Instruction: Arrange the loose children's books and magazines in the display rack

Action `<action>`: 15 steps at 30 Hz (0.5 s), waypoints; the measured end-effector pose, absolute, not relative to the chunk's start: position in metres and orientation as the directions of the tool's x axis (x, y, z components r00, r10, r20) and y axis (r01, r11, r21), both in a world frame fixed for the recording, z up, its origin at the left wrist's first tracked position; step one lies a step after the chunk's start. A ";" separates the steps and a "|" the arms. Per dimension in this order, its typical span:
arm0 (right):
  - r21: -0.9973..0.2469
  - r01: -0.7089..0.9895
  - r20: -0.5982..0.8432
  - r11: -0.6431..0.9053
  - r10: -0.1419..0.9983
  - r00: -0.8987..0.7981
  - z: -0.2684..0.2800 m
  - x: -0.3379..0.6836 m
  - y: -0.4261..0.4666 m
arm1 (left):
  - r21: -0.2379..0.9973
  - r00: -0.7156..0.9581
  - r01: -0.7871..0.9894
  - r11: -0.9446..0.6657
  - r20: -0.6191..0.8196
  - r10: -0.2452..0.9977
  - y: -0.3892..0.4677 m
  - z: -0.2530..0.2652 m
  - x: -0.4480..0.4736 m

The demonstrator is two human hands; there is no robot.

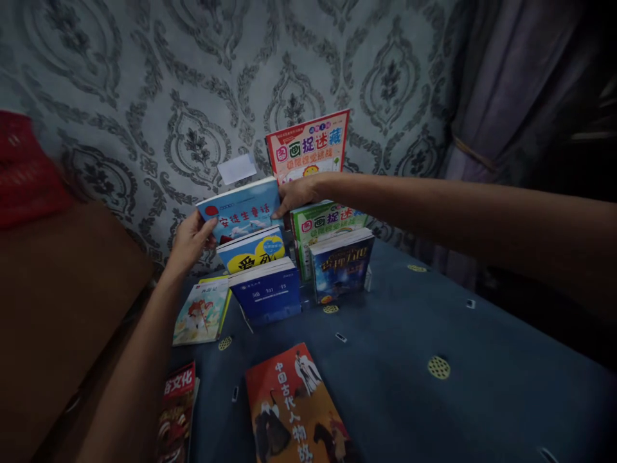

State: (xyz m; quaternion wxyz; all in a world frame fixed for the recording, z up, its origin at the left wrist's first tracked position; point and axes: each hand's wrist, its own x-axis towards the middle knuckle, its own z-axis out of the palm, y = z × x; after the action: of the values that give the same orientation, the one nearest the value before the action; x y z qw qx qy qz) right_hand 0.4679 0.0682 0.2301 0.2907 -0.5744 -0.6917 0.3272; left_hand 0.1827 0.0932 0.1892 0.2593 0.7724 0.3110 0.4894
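Observation:
Between my two hands stands a light-blue book (243,209) with red Chinese lettering, at the back of a row of upright books. My left hand (189,238) grips its left edge, thumb on the cover. My right hand (297,193) pinches its upper right edge. Directly in front are a blue-and-yellow book (253,251) and a dark-blue book (267,297). To the right, a tall red picture book (308,145) rises behind a green picture book (328,225) and a dark fantasy-style book (343,270); my right forearm crosses before the red one.
On the blue patterned tablecloth (395,360) lie a pale book (201,312), a red magazine-like book (178,411) and an orange-red book (296,408). A white card (237,169) shows behind the row. A brown box-like surface (62,308) is at left, patterned wallpaper (202,83) behind.

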 end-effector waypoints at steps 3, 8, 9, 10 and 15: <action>-0.806 0.552 0.065 0.215 0.959 -0.277 0.233 0.469 0.064 | 0.728 0.317 0.202 -0.655 0.585 0.747 0.102 0.189 0.187; -0.749 0.583 0.149 0.315 0.937 -0.315 0.233 0.477 0.065 | 0.711 0.306 0.241 -0.660 0.590 0.747 0.112 0.185 0.195; -0.736 0.593 0.172 0.326 0.938 -0.302 0.232 0.478 0.066 | 0.692 0.308 0.296 -0.659 0.583 0.751 0.113 0.184 0.196; -0.723 0.606 0.193 0.332 0.939 -0.284 0.231 0.479 0.067 | 0.674 0.312 0.348 -0.651 0.572 0.759 0.115 0.183 0.196; -0.692 0.650 0.153 0.314 0.944 -0.292 0.228 0.474 0.071 | 0.619 0.319 0.446 -0.646 0.565 0.761 0.118 0.179 0.187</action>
State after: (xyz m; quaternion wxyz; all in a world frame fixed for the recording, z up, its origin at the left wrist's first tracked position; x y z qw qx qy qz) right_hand 0.4737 0.0705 0.2277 0.2813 -0.5243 -0.7600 0.2614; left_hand 0.1869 0.1181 0.1792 0.1781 0.7922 0.3811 0.4421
